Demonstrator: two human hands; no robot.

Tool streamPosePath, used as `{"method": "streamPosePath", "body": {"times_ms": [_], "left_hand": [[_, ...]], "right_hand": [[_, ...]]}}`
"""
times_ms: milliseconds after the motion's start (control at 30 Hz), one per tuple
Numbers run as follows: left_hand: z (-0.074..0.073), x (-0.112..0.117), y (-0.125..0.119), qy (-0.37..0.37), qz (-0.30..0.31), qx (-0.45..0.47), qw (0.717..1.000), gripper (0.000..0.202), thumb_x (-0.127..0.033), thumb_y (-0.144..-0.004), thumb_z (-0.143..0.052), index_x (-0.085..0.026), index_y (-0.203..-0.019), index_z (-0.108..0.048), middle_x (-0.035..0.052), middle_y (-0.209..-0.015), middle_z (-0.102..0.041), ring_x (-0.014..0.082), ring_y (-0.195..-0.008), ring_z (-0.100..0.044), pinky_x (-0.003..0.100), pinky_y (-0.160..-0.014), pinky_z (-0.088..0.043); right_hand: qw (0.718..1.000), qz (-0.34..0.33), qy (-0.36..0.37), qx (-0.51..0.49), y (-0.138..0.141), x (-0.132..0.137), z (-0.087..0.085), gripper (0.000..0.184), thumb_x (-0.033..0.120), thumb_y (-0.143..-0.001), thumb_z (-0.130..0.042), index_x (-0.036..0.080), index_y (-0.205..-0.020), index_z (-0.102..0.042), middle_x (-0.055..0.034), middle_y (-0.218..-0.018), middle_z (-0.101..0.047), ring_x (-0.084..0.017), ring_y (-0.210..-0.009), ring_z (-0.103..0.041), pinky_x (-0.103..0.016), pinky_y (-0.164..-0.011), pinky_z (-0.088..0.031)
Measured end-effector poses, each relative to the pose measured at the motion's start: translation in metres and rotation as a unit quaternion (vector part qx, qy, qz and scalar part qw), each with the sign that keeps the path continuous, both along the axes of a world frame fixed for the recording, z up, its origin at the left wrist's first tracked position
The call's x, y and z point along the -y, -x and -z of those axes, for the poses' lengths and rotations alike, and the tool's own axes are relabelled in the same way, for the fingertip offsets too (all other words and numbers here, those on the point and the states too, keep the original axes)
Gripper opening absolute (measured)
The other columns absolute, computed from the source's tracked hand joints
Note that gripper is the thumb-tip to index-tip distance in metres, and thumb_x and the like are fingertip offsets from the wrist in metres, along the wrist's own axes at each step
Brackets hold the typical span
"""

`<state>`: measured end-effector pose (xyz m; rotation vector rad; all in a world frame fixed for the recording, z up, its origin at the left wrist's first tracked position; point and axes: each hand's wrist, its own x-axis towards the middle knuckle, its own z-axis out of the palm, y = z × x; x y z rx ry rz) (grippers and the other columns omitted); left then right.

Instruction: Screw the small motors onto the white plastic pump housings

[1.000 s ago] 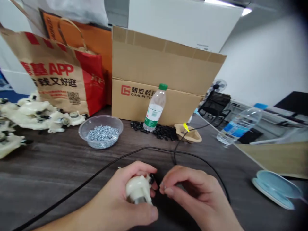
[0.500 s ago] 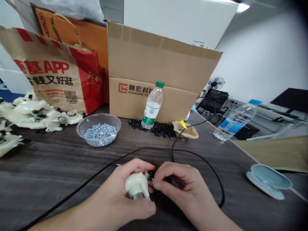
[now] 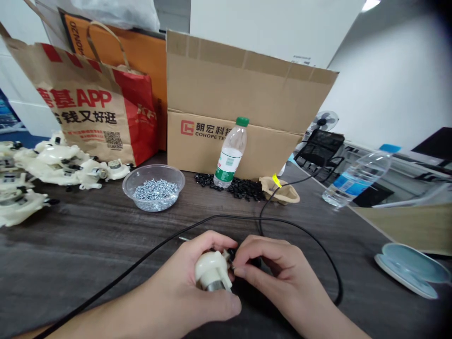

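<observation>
L hand clamped round cream plastic housing at near centre, held just above dark wood-grain table. Metal end of housing faces near side. Grip appears set to fix housing and present its far R end to other hand. R hand right beside it, thumb & index pinched together on small bright item, too small to ID; dark part sits at same end of housing, partly hidden by fingers.

Black cable enters from near L, crosses behind hands, loops R of R hand, then runs far to pulp-paper tray w/ yellow tag.

Mid-table, within reach: clear bowl holds loose silver screws, contained so they do not scatter. Far L: pile of cream housings, grouped off the work area. Far centre: loose black small parts round base of green-capped water bottle, in front of COHOPE carton. Far L of carton: paper bag. Near R: light-blue clamshell case. Far R: clear bottle lying on side.
</observation>
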<state>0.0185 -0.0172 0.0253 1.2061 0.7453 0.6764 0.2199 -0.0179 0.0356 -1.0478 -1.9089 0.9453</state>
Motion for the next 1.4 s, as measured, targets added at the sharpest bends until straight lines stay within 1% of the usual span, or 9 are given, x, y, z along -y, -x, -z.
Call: {"method": "streamPosePath", "body": {"times_ms": [133,333,467,567,633,767,933,1200,1400], "left_hand": [[-0.002,-0.001,0.000,-0.020,0.009,-0.015,1.000,0.044,-0.008,-0.071,-0.072,-0.019,-0.112,-0.060,-0.0089,-0.077,-0.050,0.0083,-0.065,-0.039,0.022,-0.058,-0.032],[-0.005,0.001,-0.002,-0.067,0.009,-0.070,0.995,0.045,-0.009,-0.071,-0.069,-0.023,-0.113,-0.061,-0.0070,-0.082,-0.053,0.0103,-0.067,-0.044,0.022,-0.060,-0.037],[0.000,0.003,-0.001,-0.139,-0.024,-0.124,0.982,0.064,-0.012,-0.068,-0.070,-0.026,-0.128,-0.053,-0.0005,-0.108,-0.063,0.0160,-0.083,-0.058,0.026,-0.073,-0.047],[0.009,0.003,0.001,-0.158,-0.042,-0.181,0.970,0.085,-0.018,-0.067,-0.075,-0.030,-0.144,-0.042,0.0048,-0.132,-0.059,0.0248,-0.109,-0.060,0.035,-0.096,-0.048],[0.014,0.002,0.003,-0.171,-0.029,-0.207,0.963,0.092,-0.020,-0.068,-0.075,-0.034,-0.150,-0.036,0.0051,-0.136,-0.058,0.0286,-0.121,-0.057,0.041,-0.107,-0.044],[0.017,0.001,0.006,-0.205,0.019,-0.224,0.953,0.102,-0.022,-0.068,-0.076,-0.035,-0.156,-0.028,0.0067,-0.141,-0.057,0.0318,-0.128,-0.054,0.047,-0.114,-0.040],[0.016,0.000,0.009,-0.224,0.057,-0.206,0.951,0.105,-0.020,-0.068,-0.076,-0.032,-0.159,-0.024,0.0084,-0.142,-0.058,0.0302,-0.125,-0.058,0.046,-0.111,-0.044],[0.028,-0.001,0.009,-0.266,0.042,-0.201,0.942,0.101,-0.019,-0.068,-0.079,-0.034,-0.157,-0.033,0.0089,-0.149,-0.057,0.0326,-0.130,-0.057,0.045,-0.111,-0.046],[0.030,-0.006,0.008,-0.310,0.032,-0.157,0.937,0.091,-0.016,-0.069,-0.077,-0.030,-0.152,-0.043,0.0078,-0.136,-0.068,0.0287,-0.116,-0.067,0.034,-0.099,-0.053]], "right_hand": [[1.000,0.020,-0.020,0.007,0.001,0.000,0.001,0.014,0.010,-0.085,-0.071,0.020,-0.075,-0.073,0.0009,-0.074,-0.070,-0.014,-0.070,-0.065,-0.024,-0.068,-0.049],[0.997,0.064,0.042,-0.027,0.003,0.004,0.007,0.011,0.015,-0.081,-0.076,0.021,-0.084,-0.067,0.0032,-0.076,-0.067,-0.014,-0.069,-0.061,-0.024,-0.065,-0.050],[0.996,0.025,0.075,-0.044,0.000,0.001,0.006,0.018,0.018,-0.085,-0.077,0.023,-0.099,-0.069,0.0035,-0.081,-0.065,-0.014,-0.072,-0.060,-0.024,-0.068,-0.050],[0.999,-0.024,0.042,0.012,-0.006,-0.003,0.001,0.015,0.019,-0.089,-0.076,0.023,-0.104,-0.073,0.0012,-0.086,-0.066,-0.014,-0.077,-0.061,-0.025,-0.072,-0.049],[0.997,-0.055,0.006,0.056,-0.011,-0.004,-0.002,0.015,0.021,-0.093,-0.074,0.023,-0.107,-0.075,-0.0002,-0.088,-0.065,-0.015,-0.080,-0.061,-0.026,-0.075,-0.049],[0.990,-0.099,-0.039,0.097,-0.016,0.000,-0.007,0.014,0.024,-0.098,-0.069,0.021,-0.111,-0.072,-0.0017,-0.093,-0.064,-0.015,-0.084,-0.062,-0.027,-0.078,-0.049],[0.983,-0.116,-0.046,0.134,-0.017,0.002,-0.013,0.009,0.024,-0.099,-0.067,0.023,-0.108,-0.070,-0.0025,-0.100,-0.066,-0.016,-0.089,-0.064,-0.025,-0.080,-0.050],[0.979,-0.128,-0.028,0.157,-0.016,0.005,-0.018,0.013,0.023,-0.102,-0.062,0.024,-0.113,-0.070,-0.0045,-0.111,-0.069,-0.019,-0.102,-0.065,-0.026,-0.091,-0.050],[0.976,-0.145,-0.020,0.160,-0.015,0.010,-0.019,0.021,0.015,-0.103,-0.055,0.022,-0.119,-0.068,-0.0038,-0.113,-0.067,-0.016,-0.105,-0.062,-0.024,-0.095,-0.046]]}}
